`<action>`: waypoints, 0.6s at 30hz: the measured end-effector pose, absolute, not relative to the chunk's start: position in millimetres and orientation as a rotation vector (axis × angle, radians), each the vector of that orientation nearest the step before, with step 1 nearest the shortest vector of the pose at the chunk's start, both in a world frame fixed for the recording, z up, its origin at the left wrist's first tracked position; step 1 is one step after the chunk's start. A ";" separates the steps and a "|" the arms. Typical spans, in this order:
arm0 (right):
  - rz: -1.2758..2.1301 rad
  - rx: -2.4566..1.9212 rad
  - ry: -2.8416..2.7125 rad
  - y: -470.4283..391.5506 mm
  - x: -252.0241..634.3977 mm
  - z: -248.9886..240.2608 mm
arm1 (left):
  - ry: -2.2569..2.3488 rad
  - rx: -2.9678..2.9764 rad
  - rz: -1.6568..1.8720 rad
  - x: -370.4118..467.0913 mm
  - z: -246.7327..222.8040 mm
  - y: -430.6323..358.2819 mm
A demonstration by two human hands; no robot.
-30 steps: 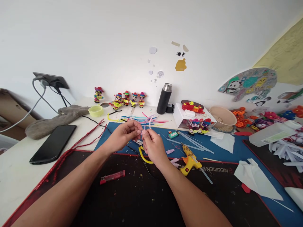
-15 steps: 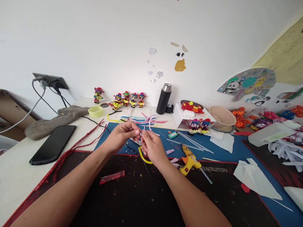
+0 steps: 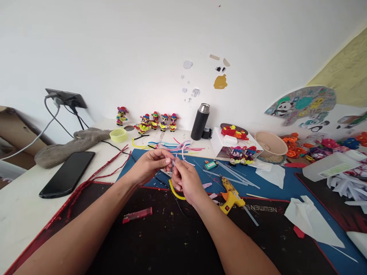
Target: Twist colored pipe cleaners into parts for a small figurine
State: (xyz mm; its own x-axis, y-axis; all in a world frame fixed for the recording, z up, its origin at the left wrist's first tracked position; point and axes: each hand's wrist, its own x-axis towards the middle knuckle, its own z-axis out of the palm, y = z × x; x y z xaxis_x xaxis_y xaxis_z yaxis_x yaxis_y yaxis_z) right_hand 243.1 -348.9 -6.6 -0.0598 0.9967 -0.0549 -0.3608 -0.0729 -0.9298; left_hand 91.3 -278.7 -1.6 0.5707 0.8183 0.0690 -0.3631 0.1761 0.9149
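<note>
Pinched between the fingertips of my left hand [image 3: 151,165] and my right hand [image 3: 185,175] is a pale purple pipe cleaner [image 3: 183,152], its free end curling up above the fingers. Both hands are closed and meet over the blue mat; the pinched part is mostly hidden. Just under my right hand lies a curved yellow piece [image 3: 175,191]. Small pale purple pieces [image 3: 207,185] rest to the right of that hand. Behind the hands, several coloured pipe cleaners [image 3: 160,145] are spread on the white table.
A yellow glue gun [image 3: 231,195] lies right of my hands, near clear glue sticks [image 3: 237,173]. A red lighter [image 3: 137,215] is in front. Behind stand a black flask [image 3: 200,122] and several small figures [image 3: 145,123]. A phone [image 3: 67,173] lies left.
The view has shifted slightly, so everything sits a little further right and lower. My fingertips have moved slightly on the purple pipe cleaner, which both hands still hold.
</note>
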 end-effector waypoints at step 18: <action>1.632 -0.827 -0.825 -348.8 244.4 -6.5 | 0.439 1.035 0.831 92.6 -3.7 -280.3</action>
